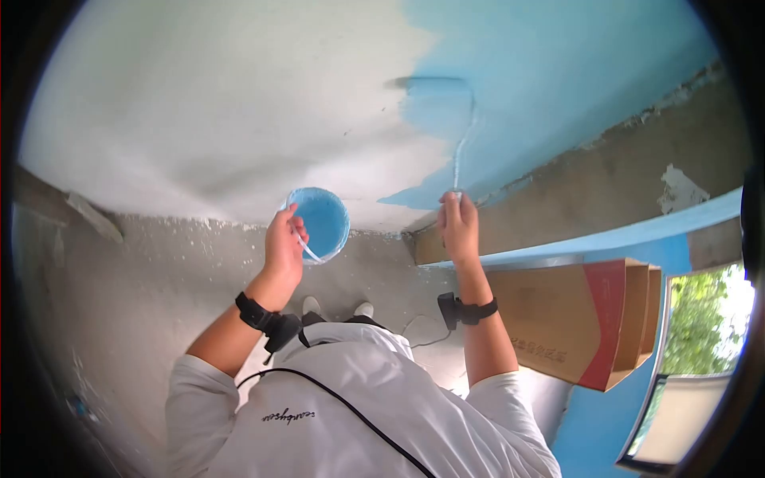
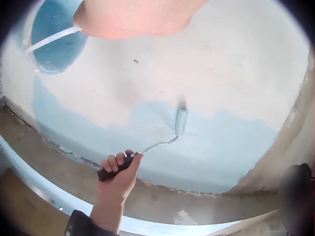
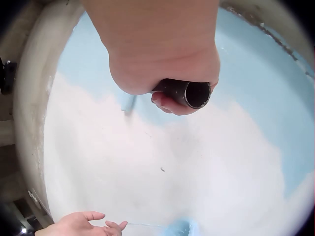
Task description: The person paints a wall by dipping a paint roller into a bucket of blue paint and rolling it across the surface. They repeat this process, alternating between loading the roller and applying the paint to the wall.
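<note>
My left hand (image 1: 283, 245) grips the white handle (image 2: 54, 39) of a round bucket (image 1: 325, 225) with blue paint inside. In the head view my right hand (image 1: 460, 227) holds a paint roller by its dark handle (image 2: 115, 168), fingers curled round it. The bent wire frame (image 1: 458, 151) runs up to the roller head (image 2: 181, 122), which lies against the wall at the border between blue paint (image 1: 542, 88) and the white surface (image 1: 239, 95). Seen from the right wrist, the hollow end of the dark handle (image 3: 197, 94) sticks out of the right fist.
A brown cardboard box (image 1: 550, 315) with a red stripe stands at the right, below a grey ledge (image 1: 606, 179). Farther right is a window (image 1: 705, 319). Two shoes (image 1: 364, 308) show on the grey floor (image 1: 143, 279).
</note>
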A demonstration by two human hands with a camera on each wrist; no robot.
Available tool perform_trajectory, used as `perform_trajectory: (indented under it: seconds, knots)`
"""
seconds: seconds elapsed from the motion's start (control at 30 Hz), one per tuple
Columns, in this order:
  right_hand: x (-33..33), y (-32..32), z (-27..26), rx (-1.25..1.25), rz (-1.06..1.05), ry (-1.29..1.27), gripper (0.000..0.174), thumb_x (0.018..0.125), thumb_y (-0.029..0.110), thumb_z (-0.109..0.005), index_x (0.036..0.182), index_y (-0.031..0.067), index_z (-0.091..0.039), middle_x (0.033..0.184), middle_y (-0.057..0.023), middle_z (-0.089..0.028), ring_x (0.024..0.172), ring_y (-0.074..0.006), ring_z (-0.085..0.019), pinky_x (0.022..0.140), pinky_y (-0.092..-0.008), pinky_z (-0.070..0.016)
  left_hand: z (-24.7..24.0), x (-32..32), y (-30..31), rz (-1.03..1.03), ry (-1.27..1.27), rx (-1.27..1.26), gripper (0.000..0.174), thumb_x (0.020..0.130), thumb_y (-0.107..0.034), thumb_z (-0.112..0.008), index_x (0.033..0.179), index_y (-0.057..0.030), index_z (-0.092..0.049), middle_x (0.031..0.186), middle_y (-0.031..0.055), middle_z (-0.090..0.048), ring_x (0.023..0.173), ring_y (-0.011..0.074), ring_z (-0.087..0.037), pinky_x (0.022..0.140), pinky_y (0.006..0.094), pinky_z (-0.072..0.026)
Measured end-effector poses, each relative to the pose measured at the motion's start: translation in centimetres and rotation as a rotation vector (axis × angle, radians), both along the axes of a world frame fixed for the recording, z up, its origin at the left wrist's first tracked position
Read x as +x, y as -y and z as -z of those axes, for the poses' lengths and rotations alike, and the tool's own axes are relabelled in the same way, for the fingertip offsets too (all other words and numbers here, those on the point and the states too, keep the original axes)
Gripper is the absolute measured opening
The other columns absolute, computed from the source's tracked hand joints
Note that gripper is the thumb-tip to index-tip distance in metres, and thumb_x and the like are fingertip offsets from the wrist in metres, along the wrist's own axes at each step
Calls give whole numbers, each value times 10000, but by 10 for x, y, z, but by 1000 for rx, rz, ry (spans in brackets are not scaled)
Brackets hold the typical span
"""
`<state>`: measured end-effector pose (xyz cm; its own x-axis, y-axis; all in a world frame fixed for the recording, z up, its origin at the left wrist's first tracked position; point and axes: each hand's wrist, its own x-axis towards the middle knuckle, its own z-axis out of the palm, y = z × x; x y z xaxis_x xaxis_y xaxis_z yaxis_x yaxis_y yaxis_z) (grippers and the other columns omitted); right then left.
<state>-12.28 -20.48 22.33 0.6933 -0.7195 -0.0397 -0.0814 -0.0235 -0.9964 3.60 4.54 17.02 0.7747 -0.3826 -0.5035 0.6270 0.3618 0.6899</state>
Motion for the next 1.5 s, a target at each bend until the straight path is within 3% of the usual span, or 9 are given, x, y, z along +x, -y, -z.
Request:
perform_trajectory:
  seconds: [0.13, 0.27, 0.4, 0.63, 0.9, 1.07, 1.13, 1.37, 1.5]
  knots:
    - [0, 6, 70, 34, 78, -22, 290, 1021, 278, -499, 882, 27, -538, 597, 24, -451, 520, -59, -430, 469, -242, -360, 12, -3, 6, -16, -18, -23, 272, 885, -259, -606, 1091, -87, -562, 784, -25, -491, 725, 102, -448, 700, 272, -359]
    - [-17, 7, 112, -202, 60, -203, 338, 997, 309, -539, 860, 0, -548, 625, -29, -508, 552, -104, -494, 521, -296, -404, 10, -1, 11, -23, -70, -8, 244, 868, -245, -613, 1054, -102, -547, 783, -24, -481, 715, 108, -439, 703, 277, -354]
    - [-34, 18, 107, -84, 51, -159, 339, 1002, 312, -534, 860, 5, -553, 616, -19, -502, 550, -97, -492, 516, -282, -399, 2, -1, 12, 4, -109, 12, 236, 861, -241, -616, 1044, -110, -545, 790, -22, -480, 715, 112, -438, 707, 277, -358]
    - [-38, 32, 26, 82, 108, 7, 312, 1026, 311, -493, 857, 50, -522, 594, 37, -432, 493, -40, -396, 446, -222, -331, -3, 10, -3, 14, -121, 33, 207, 870, -245, -579, 1025, -112, -550, 812, -20, -487, 723, 127, -442, 725, 288, -375]
    - [-17, 24, 134, 45, 114, -20, 315, 1041, 337, -439, 891, 63, -479, 546, 38, -393, 414, -54, -364, 382, -231, -287, -17, 20, -16, 234, -77, 82, 219, 882, -245, -557, 1040, -93, -564, 866, -3, -499, 787, 135, -470, 774, 300, -412]
    - [-38, 31, 161, 98, 159, -95, 321, 1034, 321, -464, 851, 59, -498, 553, 40, -395, 424, -58, -368, 392, -234, -286, -17, 19, -15, 256, -70, 80, 206, 885, -241, -550, 1022, -88, -566, 869, 0, -500, 778, 142, -474, 769, 298, -417]
    - [-47, 36, 144, 103, 113, -116, 374, 1009, 364, -501, 867, 20, -537, 592, 0, -470, 516, -89, -460, 487, -270, -388, -17, 18, -17, 267, -71, 86, 201, 886, -240, -548, 1019, -89, -566, 870, 1, -501, 777, 144, -475, 771, 300, -417]
    - [-40, 51, 38, 126, 156, 121, 323, 1020, 333, -500, 868, 49, -522, 596, 34, -430, 493, -55, -403, 446, -232, -333, -25, 13, -21, 294, -87, 132, 214, 898, -264, -519, 1018, -95, -571, 875, -2, -501, 797, 146, -478, 794, 319, -412]
    - [-34, 74, 102, -23, 178, 24, 362, 1022, 340, -482, 852, 26, -536, 603, 3, -458, 535, -93, -434, 500, -284, -370, -25, 13, -25, 295, -117, 134, 240, 901, -281, -511, 1037, -94, -577, 882, -5, -504, 812, 141, -478, 805, 314, -408]
